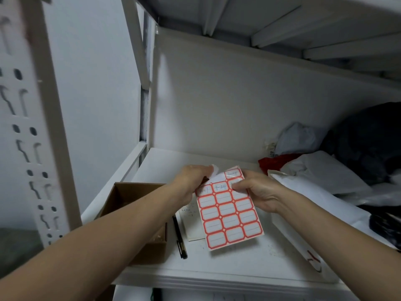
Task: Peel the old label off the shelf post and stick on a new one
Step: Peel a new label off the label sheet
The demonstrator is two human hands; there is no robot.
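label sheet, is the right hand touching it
Touching. The head view shows the right hand pinching the label sheet near its upper right edge, with the thumb lying across the labels.

I see dim, flat, bluish light with soft shadows; the shelf post [46, 127] at left smears with blur, edges bowing.

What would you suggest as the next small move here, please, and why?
Probably pull the label clear of the label sheet: the left hand pinches its lifted corner, and the right hand grips the sheet's top edge.
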